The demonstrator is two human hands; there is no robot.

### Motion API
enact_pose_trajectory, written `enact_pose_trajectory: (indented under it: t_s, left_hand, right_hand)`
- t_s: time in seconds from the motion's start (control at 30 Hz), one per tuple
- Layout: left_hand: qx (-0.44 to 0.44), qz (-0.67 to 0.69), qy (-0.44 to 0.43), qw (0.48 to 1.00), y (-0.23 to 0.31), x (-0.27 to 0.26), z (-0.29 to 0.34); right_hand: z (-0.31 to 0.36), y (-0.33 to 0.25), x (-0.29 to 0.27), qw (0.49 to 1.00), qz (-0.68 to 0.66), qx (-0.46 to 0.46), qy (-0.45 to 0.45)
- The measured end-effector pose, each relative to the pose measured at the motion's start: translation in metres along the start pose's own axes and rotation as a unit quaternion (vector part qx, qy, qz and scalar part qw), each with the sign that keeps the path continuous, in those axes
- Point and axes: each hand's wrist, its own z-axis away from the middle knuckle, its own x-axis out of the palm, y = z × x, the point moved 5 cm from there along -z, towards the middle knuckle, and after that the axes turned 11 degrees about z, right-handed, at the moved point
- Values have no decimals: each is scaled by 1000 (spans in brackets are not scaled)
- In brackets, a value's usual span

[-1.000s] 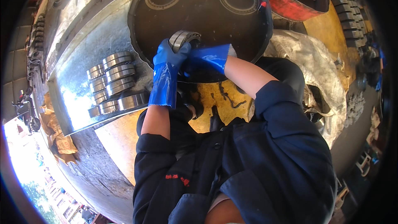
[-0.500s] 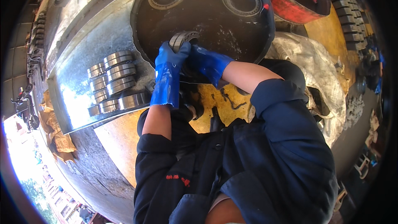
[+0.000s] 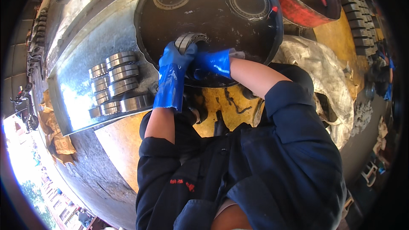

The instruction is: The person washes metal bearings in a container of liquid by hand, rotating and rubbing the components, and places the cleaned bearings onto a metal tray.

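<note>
Metal sheet [image 3: 70, 89] lies left of the basin [image 3: 280, 38]; over its near side, the left hand [image 3: 174, 56] clamps a bearing [image 3: 185, 41], probably heavy, stiff, slippery, best gripped round its rim; the right hand's [image 3: 202, 62] fingers I cannot tell.

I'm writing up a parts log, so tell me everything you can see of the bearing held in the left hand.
The bearing is a thick ring, silvery and metallic-looking, its shiny outer face marked by dark lines running around it. A row of rollers seems to show along its far right edge. It is tilted, held above the large, round, dark basin. The blue-gloved left hand grips its near left side; whether the right hand touches it is hidden.
</note>
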Motion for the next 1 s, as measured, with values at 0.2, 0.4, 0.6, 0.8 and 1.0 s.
enact_pose_trajectory:
  t_s: [0.2,0.4,0.6,0.8,1.0]
  left_hand:
    - [28,-1,15,999,-7,7,-9]
    - [8,14,-9,1000,-4,2,-5]
    - [-21,3,-17,1000,6,2,0]
    - [0,-13,1,1000,-1,4,-6]
    - [12,-8,0,1000,-1,3,-7]
  right_hand:
    - [24,-23,12,994,-102,-28,38]
    - [20,-9,0,991,-124,49,0]
    - [-1,15,-16,999,-16,20,-22]
    - [5,-6,12,997,-46,-47,43]
    - [-4,1,8,998,-16,-50,35]
